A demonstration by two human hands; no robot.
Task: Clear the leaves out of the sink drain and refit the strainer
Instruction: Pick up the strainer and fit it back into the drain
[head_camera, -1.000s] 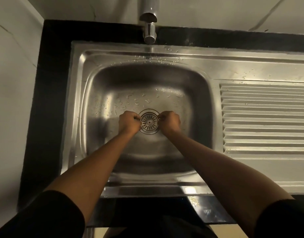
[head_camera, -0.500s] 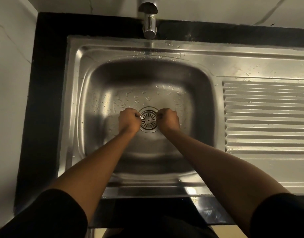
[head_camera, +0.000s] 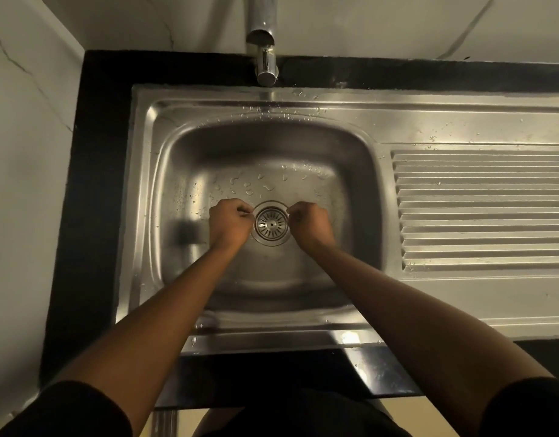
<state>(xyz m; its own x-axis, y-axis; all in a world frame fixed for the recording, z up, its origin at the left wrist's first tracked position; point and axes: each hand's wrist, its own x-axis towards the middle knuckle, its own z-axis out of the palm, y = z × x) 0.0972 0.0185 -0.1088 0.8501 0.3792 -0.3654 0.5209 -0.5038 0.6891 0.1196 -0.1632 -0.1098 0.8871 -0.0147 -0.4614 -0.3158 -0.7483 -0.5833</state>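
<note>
The round metal strainer (head_camera: 271, 223) sits in the drain at the middle of the steel sink basin (head_camera: 265, 279). My left hand (head_camera: 231, 223) is curled into a fist at its left edge, with the fingertips pinched at the strainer's rim. On the right edge my right hand (head_camera: 308, 225) mirrors it, fingers closed against the rim. The strainer's slots and centre knob show between the two hands. I see no leaves in the basin or on the strainer.
A chrome tap (head_camera: 265, 66) hangs over the basin's back edge. The ribbed draining board (head_camera: 483, 209) lies to the right. Water drops dot the basin floor. A black counter (head_camera: 95, 184) borders the sink, with pale marble walls at the left and back.
Both hands stay at the strainer's two sides. The camera view has shifted slightly, so the sink sits a little lower in the frame than half a second ago.
</note>
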